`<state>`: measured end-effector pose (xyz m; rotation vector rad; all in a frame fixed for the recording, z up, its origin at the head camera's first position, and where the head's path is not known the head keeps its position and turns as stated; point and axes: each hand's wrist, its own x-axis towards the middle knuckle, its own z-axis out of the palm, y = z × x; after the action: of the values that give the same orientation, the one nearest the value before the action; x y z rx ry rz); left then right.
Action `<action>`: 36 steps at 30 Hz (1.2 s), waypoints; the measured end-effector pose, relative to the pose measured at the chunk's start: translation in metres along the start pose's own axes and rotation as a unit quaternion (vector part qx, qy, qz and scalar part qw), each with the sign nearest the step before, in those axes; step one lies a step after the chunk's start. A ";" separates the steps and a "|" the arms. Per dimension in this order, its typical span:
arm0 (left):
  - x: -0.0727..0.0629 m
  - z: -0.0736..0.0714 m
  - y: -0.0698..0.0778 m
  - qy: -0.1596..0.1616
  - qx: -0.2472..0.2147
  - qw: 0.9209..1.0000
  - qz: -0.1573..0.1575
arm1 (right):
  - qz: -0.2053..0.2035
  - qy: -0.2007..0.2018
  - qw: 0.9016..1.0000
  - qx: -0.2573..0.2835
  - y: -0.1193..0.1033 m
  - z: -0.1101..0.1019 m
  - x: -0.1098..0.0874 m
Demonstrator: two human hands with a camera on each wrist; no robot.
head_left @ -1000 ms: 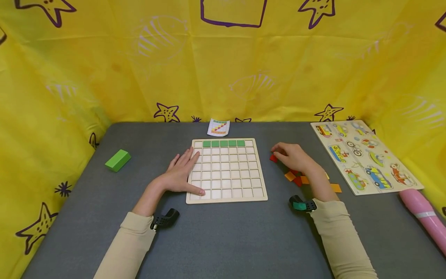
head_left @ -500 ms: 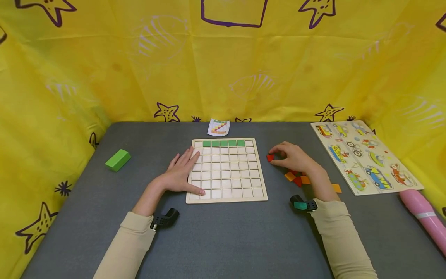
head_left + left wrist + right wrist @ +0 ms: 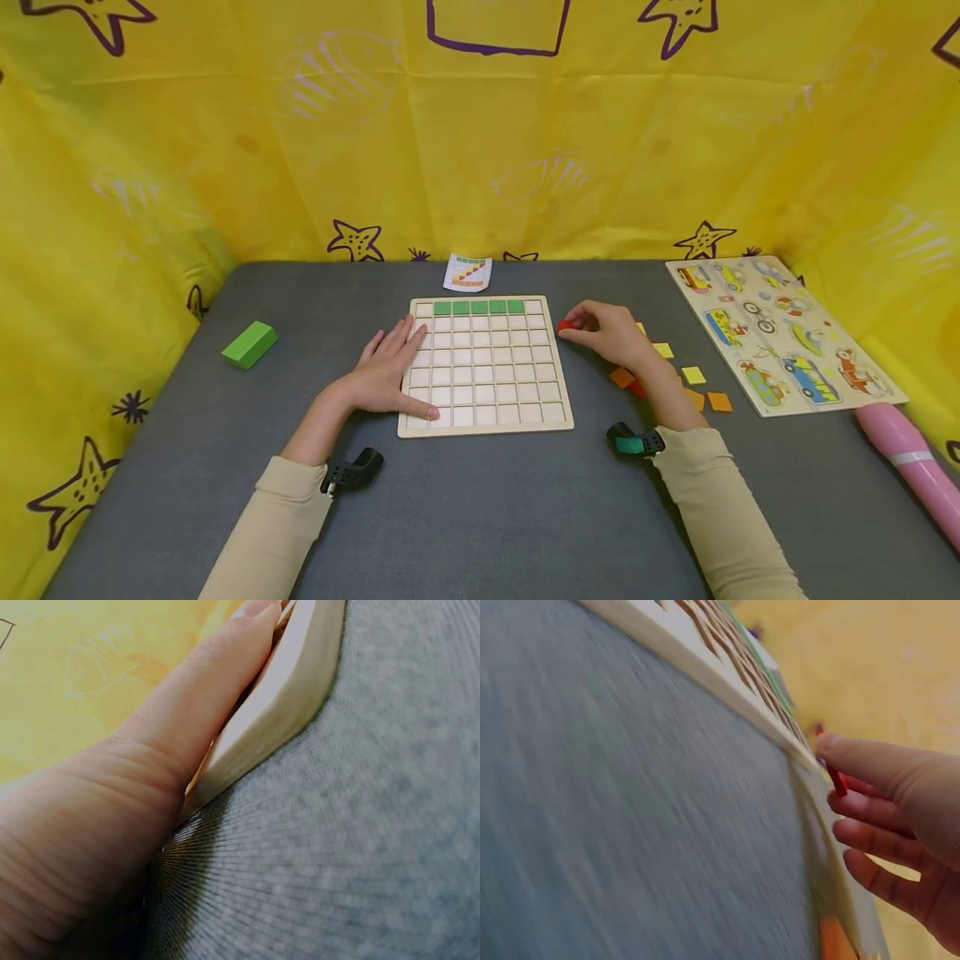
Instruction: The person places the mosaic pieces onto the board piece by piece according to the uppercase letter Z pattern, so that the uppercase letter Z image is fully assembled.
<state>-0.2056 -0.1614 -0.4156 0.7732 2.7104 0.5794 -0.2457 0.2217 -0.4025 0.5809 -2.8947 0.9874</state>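
Note:
A wooden grid board [image 3: 483, 432] lies in the middle of the table, with a row of several green square tiles [image 3: 480, 307] in its top row. My left hand [image 3: 384, 375] rests spread on the board's left side, its thumb along the lower left corner in the left wrist view. Just off the board's right edge, my right hand [image 3: 607, 332] pinches a red tile [image 3: 566, 327] between thumb and fingers. In the right wrist view the red tile [image 3: 835, 778] shows edge-on at the fingertips, close to the board's rim [image 3: 697, 671].
Loose orange [image 3: 720, 402], yellow [image 3: 693, 375] and red tiles lie partly under the right forearm. Behind the board is a small pattern card [image 3: 468, 273]. A green block [image 3: 251, 345] sits left; a picture puzzle board [image 3: 787, 333] and a pink rod-like object [image 3: 907, 454] lie right.
My right hand has lifted the red tile from beside the loose tiles and carried it left toward the board. More yellow tiles now show. The left hand stays put.

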 end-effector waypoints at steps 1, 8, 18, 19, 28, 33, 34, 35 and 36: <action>0.000 0.000 0.000 0.000 0.000 1.000 0.000 | 0.002 0.002 1.000 0.006 -0.004 0.004 0.003; -0.002 0.002 -0.001 0.004 0.001 1.000 0.008 | -0.008 -0.004 1.000 -0.007 -0.028 0.025 0.027; -0.001 0.005 0.003 0.010 -0.005 1.000 0.017 | -0.070 -0.025 0.997 -0.005 -0.029 0.030 0.035; 0.000 0.005 0.003 0.010 -0.005 1.000 0.017 | -0.072 -0.029 0.997 -0.001 -0.029 0.029 0.035; -0.002 0.002 0.004 0.007 -0.007 1.000 0.012 | -0.116 -0.046 0.992 0.005 -0.027 0.026 0.031; -0.003 0.000 0.003 0.004 -0.007 1.000 0.002 | -0.084 -0.034 0.996 0.017 -0.021 0.010 0.021; -0.003 0.000 0.003 0.003 -0.008 1.000 0.000 | -0.073 -0.030 0.997 0.014 -0.018 0.005 0.018; -0.003 0.000 0.002 0.002 -0.007 1.000 -0.001 | -0.064 -0.026 0.998 0.009 -0.015 -0.001 0.015; -0.003 -0.001 0.002 0.001 -0.009 1.000 -0.002 | -0.055 -0.024 0.998 0.003 -0.011 -0.008 0.011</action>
<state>-0.2022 -0.1617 -0.4137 0.7630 2.7051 0.6024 -0.2528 0.2142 -0.3884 0.7651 -2.8650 0.9821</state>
